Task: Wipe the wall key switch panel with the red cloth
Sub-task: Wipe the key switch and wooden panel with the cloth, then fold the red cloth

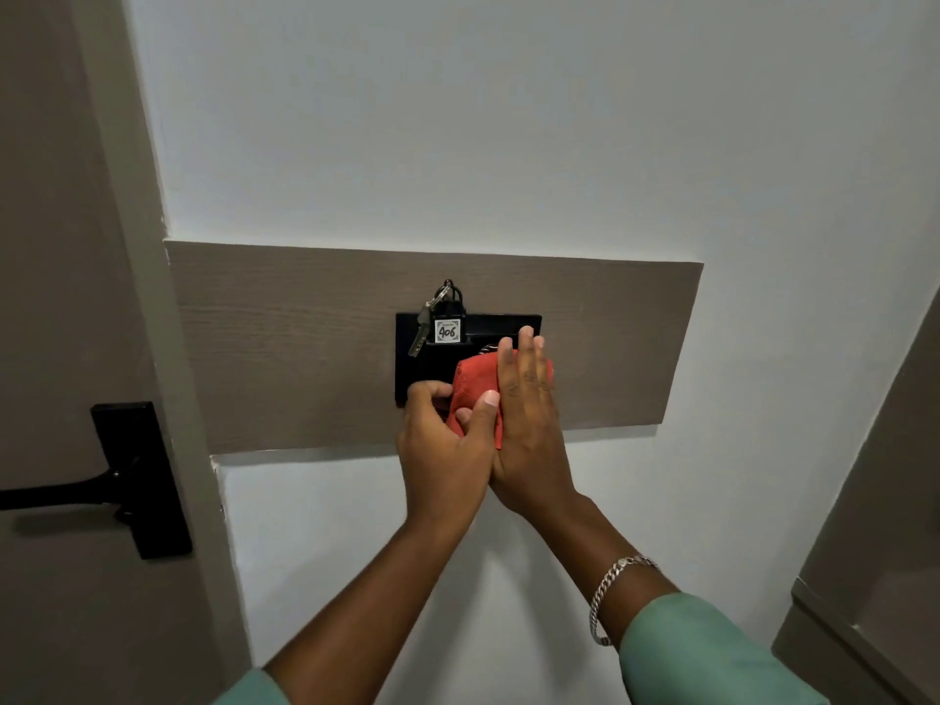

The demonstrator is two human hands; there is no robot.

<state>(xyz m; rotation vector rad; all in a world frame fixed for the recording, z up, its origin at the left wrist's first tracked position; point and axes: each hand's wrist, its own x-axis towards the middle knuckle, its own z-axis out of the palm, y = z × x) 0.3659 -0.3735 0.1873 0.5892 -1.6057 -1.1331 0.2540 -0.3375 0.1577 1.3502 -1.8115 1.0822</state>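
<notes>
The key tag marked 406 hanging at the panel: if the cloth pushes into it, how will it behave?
The key tag hangs with a key from a ring at the black panel's top, so it would likely swing rather than resist. Being small, it is probably light. The red cloth looks soft and folded, so it may snag on the key.

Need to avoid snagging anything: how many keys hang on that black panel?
1 key shows, hanging at the upper left of the black panel, beside the 406 tag. More may hide behind the tag or red cloth.
</notes>
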